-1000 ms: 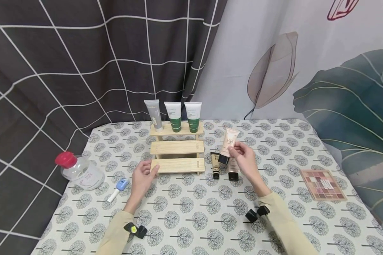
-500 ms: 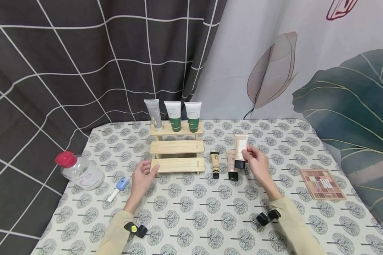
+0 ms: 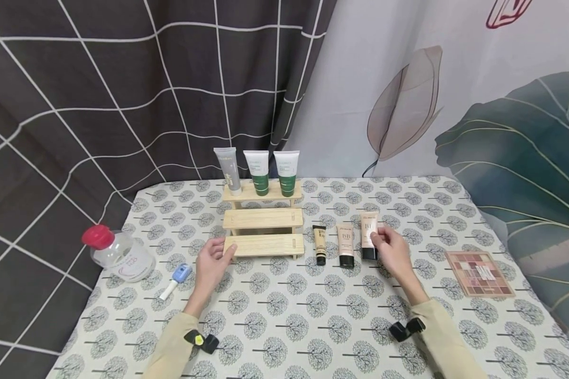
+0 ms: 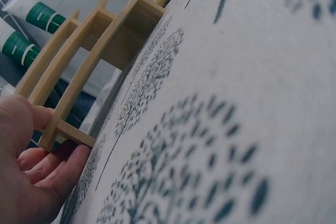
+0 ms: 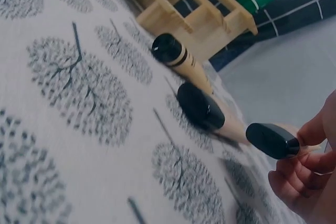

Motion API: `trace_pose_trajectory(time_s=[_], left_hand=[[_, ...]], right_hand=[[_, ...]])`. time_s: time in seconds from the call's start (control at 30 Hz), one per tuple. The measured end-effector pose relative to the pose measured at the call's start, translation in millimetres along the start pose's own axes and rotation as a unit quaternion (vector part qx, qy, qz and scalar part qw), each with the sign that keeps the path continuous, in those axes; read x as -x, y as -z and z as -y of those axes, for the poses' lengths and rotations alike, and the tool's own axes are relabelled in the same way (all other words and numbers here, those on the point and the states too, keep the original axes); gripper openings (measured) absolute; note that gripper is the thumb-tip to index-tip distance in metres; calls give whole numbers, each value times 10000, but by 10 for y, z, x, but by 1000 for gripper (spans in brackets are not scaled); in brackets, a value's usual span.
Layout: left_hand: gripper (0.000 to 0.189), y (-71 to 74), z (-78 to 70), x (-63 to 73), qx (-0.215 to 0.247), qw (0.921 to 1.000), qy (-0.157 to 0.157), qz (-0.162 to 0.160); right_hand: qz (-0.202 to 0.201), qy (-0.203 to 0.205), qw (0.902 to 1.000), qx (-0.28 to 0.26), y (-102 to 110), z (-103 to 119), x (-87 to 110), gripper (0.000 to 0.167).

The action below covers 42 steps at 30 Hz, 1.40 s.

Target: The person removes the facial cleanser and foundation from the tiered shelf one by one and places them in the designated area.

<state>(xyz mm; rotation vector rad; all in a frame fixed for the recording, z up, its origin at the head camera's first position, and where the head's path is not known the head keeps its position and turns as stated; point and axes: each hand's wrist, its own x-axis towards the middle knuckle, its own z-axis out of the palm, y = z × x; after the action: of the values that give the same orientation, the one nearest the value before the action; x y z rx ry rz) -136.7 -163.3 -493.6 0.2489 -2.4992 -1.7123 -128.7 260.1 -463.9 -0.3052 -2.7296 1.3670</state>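
My left hand [image 3: 211, 266] grips the left end of a three-tier wooden stand [image 3: 264, 246], thumb on top and fingers curled under the lowest step, as the left wrist view shows. With my right hand [image 3: 394, 253] I pinch a pale pink BB cream tube [image 3: 369, 231] by its side, black cap [image 5: 272, 141] toward me. Left of it a second BB cream tube [image 3: 345, 243] lies on the cloth. Beside that lies a smaller gold tube [image 3: 320, 243] with a black cap. Whether the held tube touches the cloth I cannot tell.
On the top step stand a grey tube [image 3: 228, 171] and two white-and-green tubes [image 3: 259, 171]. A red-capped clear bottle [image 3: 128, 259] and a blue-and-white item [image 3: 175, 280] lie at the left. An eyeshadow palette [image 3: 480, 273] lies at the right. Curtains hang behind.
My right hand has moved right and down with the BB cream tube, from above the second tube to beside it. The left hand has stayed on the stand.
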Motion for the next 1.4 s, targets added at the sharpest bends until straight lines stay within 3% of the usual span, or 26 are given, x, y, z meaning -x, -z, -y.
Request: trace_pose_trajectory(time_s=[0.43,1.4], left_hand=[[48,6,-8,-5,5,10000,90,32],[46,-1,-12,-4,84,9999,75,-15]], right_hand=[[-12,-111,9955,943,40,-115,36,31],[-121,-309,9935,1092,73,-188,21,35]])
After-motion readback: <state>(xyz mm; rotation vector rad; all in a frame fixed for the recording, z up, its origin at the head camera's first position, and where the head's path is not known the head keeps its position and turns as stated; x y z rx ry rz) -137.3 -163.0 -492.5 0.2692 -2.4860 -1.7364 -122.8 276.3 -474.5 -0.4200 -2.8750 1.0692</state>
